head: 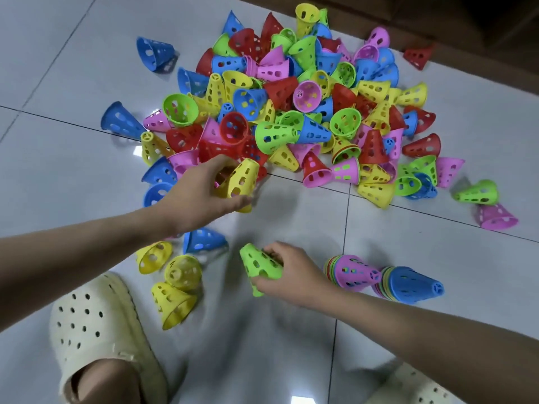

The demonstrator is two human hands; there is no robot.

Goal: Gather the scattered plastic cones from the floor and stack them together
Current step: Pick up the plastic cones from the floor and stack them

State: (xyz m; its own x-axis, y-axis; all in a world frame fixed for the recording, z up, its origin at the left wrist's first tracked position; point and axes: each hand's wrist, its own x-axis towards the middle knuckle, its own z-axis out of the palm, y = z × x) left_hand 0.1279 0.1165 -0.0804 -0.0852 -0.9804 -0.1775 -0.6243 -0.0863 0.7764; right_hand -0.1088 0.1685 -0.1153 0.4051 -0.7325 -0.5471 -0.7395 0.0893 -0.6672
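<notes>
L hand (201,189) grips yellow cone (242,182) at near edge of cone pile (291,106). R hand (287,272) is closed on green cone (258,265), held low over tile floor (58,170). Two finished stacks (385,277) lie to the right. Recommended: align yellow rim w/ green tip, keep axes parallel, seat fully; avoid snagging the holes.

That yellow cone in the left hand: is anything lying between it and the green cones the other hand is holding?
Nothing visible. Bare floor tile separates the yellow cone in the left hand from the green cones in the right hand. The blue cone lies off to the side.
</notes>
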